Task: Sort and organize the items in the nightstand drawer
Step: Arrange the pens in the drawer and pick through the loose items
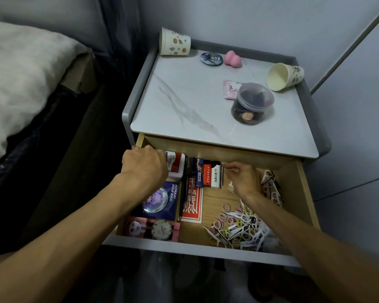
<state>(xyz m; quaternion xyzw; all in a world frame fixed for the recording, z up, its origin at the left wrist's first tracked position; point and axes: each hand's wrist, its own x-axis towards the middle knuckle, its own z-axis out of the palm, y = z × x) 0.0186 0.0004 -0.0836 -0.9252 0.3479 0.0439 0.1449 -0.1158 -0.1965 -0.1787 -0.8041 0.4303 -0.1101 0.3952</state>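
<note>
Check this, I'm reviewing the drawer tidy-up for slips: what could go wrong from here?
The right hand pinches a thin item right beside the lighters; a nudge may knock that row askew. Its forearm crosses above the loose hair ties and floss picks; dragging could scatter them. A jolt might roll the tipped paper cup off the nightstand top.

pink sponge [299, 59], marbled white nightstand top [184, 101]

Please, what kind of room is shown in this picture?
Most likely a bedroom. A bed with a pale rumpled blanket stands beside a grey nightstand with a white marble-look top, and its open wooden drawer holds small personal things, such as pastel hair ties.
</note>
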